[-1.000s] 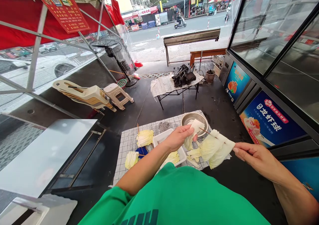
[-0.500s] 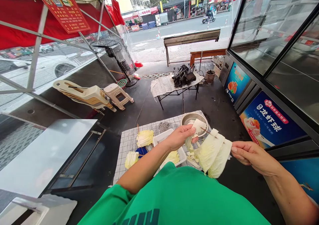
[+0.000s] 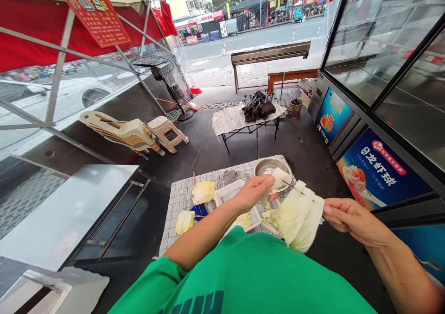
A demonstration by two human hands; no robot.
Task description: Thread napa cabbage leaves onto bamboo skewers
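Note:
My left hand (image 3: 256,192) is closed on a pale napa cabbage leaf (image 3: 279,178), its thick white stem end upward. A thin brown skewer (image 3: 289,185) meets that stem. Further along the same skewer hang several cabbage leaves (image 3: 301,214), pierced through their stems. My right hand (image 3: 346,216) pinches the skewer's other end, right beside the last leaf; the fingers cover that end. Below the hands, a metal bowl (image 3: 259,166) and a white tray (image 3: 256,220) stand on a checked-cloth table (image 3: 179,193). Finished-looking cabbage skewers (image 3: 203,192) lie at its left, with another bundle (image 3: 185,222) nearer me.
Beyond, a low folding table (image 3: 225,122) carries a black heap of gear (image 3: 257,106). Stacked plastic chairs (image 3: 118,131) and a stool (image 3: 167,133) stand left, near a fan (image 3: 158,73). A glass-fronted fridge (image 3: 375,64) lines the right; a white board (image 3: 76,212) lies left.
Both hands keep their holds, with the left leaf still at the skewer's tip. The view has shifted slightly, and the scooter on the street has left its earlier spot.

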